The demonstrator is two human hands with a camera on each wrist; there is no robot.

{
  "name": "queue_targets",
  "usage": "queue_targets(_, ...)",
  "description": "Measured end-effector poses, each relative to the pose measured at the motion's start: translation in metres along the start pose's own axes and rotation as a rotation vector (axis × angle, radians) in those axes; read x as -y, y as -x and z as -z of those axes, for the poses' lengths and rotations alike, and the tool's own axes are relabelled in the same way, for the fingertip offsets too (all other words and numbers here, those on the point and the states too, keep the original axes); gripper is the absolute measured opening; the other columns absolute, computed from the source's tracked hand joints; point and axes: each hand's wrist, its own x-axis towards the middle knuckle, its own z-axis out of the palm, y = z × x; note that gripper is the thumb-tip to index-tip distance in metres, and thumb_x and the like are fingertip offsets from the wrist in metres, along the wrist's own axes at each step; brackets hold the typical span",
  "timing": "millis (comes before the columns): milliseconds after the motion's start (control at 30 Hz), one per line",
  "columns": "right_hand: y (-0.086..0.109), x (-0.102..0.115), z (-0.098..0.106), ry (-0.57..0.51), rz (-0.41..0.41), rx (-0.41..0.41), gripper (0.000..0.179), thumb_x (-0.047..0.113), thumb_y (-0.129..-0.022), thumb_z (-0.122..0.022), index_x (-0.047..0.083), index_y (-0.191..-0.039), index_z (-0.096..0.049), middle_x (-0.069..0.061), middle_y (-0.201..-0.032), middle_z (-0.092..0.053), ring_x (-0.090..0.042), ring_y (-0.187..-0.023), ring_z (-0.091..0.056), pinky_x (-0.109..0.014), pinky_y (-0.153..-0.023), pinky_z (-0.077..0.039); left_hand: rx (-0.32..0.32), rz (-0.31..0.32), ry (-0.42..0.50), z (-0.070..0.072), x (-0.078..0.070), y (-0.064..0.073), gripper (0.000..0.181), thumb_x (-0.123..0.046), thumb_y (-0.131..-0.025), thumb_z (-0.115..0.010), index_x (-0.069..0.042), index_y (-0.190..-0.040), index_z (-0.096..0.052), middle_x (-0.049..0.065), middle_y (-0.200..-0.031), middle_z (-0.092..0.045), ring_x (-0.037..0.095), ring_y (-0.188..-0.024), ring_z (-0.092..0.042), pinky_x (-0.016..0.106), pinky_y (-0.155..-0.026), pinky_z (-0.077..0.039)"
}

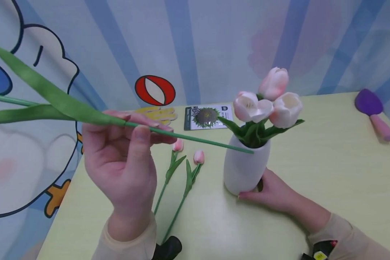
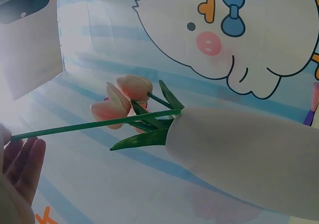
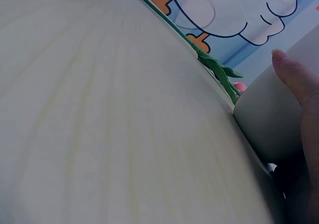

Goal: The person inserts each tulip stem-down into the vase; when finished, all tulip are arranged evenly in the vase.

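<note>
One green stem (image 1: 198, 139), pinched above the table (image 1: 331, 155) between thumb and fingers of the left hand (image 1: 123, 162), with free end directed toward the white vase (image 1: 243, 171). Fingers bent, closed on this stem and nothing else. Around the low part of the vase, the right hand (image 1: 276, 191), curled to hold it, thumb in front. Above the rim, three pale pink tulips (image 1: 276, 83), close together.

Possible trouble, by judgement: catching of the stem's end on the rim or on the crowded leaves (image 1: 255, 134), caused by narrow room in the mouth. Also possible: swinging or bending of the stem, because of a grip rather far from that end. With strong pressure at the top and a hold so low, tipping of the vase as well.

Farther out, two more tulips (image 1: 199, 157) lying left of the vase; at the far right, a purple shovel (image 1: 368, 102).

In the head view, stem's end overlapping the vase front, just below the rim; in the left wrist view, level with the rim. Touching or apart: not possible to tell. Right thumb on the vase wall: clear in the right wrist view, missing in the left one.
</note>
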Motion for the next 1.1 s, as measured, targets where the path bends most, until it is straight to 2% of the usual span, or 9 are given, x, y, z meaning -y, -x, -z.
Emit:
queue_targets(167, 0.001, 0.0, 0.002, 0.018, -0.028, -0.003, 0.076, 0.035, -0.078, -0.092, 0.025, -0.14, -0.049, 0.009, -0.131, -0.063, -0.014, -0.122, -0.059, -0.029, -0.106, -0.047, -0.014, -0.015, 0.018, -0.001, 0.0, 0.0, 0.025, 0.012, -0.091, -0.066, 0.013, -0.111, -0.051, 0.027, -0.093, -0.066, 0.034, -0.075, -0.072, 0.048, -0.064, -0.064)
queue_targets(367, 0.002, 0.0, 0.002, 0.02, -0.033, -0.003, 0.076, 0.035, -0.079, -0.092, 0.022, -0.14, -0.048, 0.007, -0.131, -0.063, -0.016, -0.122, -0.059, -0.03, -0.106, -0.047, 0.005, 0.004, -0.024, -0.006, 0.002, 0.004, 0.026, 0.006, -0.093, -0.07, 0.011, -0.111, -0.052, 0.024, -0.093, -0.067, 0.033, -0.07, -0.073, 0.046, -0.06, -0.063)
queue_targets(733, 0.001, 0.002, 0.001, -0.002, -0.024, 0.0, 0.079, 0.032, -0.077, -0.093, 0.024, -0.142, -0.048, 0.009, -0.132, -0.062, -0.014, -0.124, -0.059, -0.03, -0.108, -0.047, 0.134, 0.056, -0.106, -0.012, 0.005, 0.012, 0.023, 0.008, -0.095, -0.065, 0.014, -0.112, -0.051, 0.017, -0.098, -0.069, 0.028, -0.078, -0.075, 0.046, -0.066, -0.064)
queue_targets(900, 0.001, 0.002, 0.001, 0.004, -0.026, 0.005, 0.079, 0.034, -0.079, -0.092, 0.023, -0.143, -0.047, 0.007, -0.134, -0.061, -0.016, -0.124, -0.058, -0.034, -0.108, -0.047, 0.172, 0.088, -0.093, -0.013, 0.013, 0.018, 0.023, 0.009, -0.093, -0.066, 0.017, -0.107, -0.049, 0.012, -0.099, -0.07, 0.024, -0.079, -0.074, 0.043, -0.068, -0.065)
queue_targets(1000, 0.001, 0.003, 0.001, 0.01, -0.021, -0.001, 0.078, 0.035, -0.079, -0.092, 0.022, -0.143, -0.048, 0.005, -0.134, -0.062, -0.017, -0.124, -0.058, -0.033, -0.108, -0.047, 0.195, 0.112, -0.083, -0.016, 0.018, 0.022, 0.028, 0.005, -0.094, -0.068, 0.02, -0.105, -0.047, 0.009, -0.098, -0.071, 0.022, -0.075, -0.073, 0.037, -0.06, -0.062)
queue_targets(1100, 0.002, 0.003, 0.001, 0.009, -0.02, -0.009, 0.077, 0.034, -0.079, -0.092, 0.022, -0.142, -0.048, 0.005, -0.133, -0.063, -0.017, -0.124, -0.058, -0.032, -0.108, -0.046, 0.221, 0.121, -0.115, -0.019, 0.021, 0.026, 0.034, 0.0, -0.095, -0.07, 0.022, -0.105, -0.045, 0.009, -0.098, -0.072, 0.021, -0.072, -0.072, 0.032, -0.054, -0.058)
